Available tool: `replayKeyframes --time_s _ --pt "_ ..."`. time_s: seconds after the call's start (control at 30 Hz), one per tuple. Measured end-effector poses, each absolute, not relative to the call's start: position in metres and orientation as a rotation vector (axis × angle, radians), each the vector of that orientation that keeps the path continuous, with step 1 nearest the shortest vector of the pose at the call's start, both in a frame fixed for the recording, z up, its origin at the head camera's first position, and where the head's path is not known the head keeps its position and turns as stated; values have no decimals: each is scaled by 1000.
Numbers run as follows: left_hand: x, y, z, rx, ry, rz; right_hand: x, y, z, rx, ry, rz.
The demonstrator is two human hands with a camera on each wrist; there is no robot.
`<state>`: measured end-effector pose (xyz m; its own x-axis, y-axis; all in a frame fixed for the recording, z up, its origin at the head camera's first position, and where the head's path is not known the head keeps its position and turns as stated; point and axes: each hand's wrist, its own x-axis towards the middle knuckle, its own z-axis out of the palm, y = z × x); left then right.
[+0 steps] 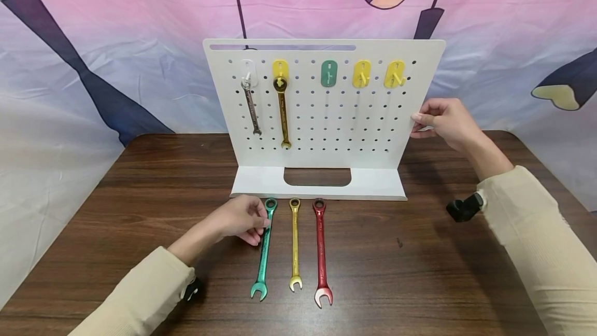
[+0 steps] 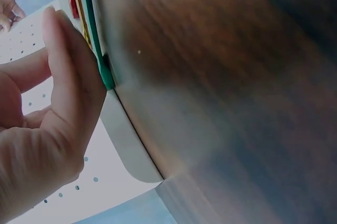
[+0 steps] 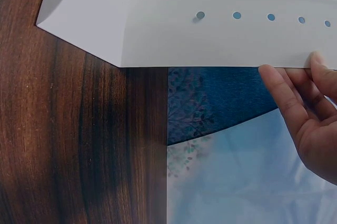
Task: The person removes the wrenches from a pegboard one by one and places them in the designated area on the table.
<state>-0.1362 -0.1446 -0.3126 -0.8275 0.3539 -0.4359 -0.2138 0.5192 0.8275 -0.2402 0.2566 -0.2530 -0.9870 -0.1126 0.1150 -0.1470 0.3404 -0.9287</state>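
My left hand [image 1: 243, 220] is low over the table with loosely bent fingers, fingertips right at the upper shaft of a green ratcheting combination wrench [image 1: 264, 255]. In the left wrist view the ring end of that green wrench [image 2: 107, 77] shows just past the fingers. Beside it lie a yellow wrench [image 1: 295, 245] and a longer red wrench [image 1: 321, 248], ring ends toward the board. At the right, my right hand [image 1: 445, 121] pinches the side edge of a white pegboard [image 1: 322, 157]; in the right wrist view, thumb and fingers meet the pegboard [image 3: 158, 40] at that edge.
A silver wrench [image 1: 252, 110] hangs on a white hook [image 1: 250, 69], a gold-brown wrench [image 1: 282, 113] on a yellow hook [image 1: 280, 68]. Farther right are a green hook [image 1: 329, 73] and two yellow hooks. The pegboard's base plate [image 1: 258, 183] stands on the brown table [image 1: 396, 274].
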Motion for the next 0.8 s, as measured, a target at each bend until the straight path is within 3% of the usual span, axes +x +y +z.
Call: replayKeyframes --time_s 0.8 --pt "-161 -151 -291 141 2223 1389 -240 256 -253 256 -2523 1809"
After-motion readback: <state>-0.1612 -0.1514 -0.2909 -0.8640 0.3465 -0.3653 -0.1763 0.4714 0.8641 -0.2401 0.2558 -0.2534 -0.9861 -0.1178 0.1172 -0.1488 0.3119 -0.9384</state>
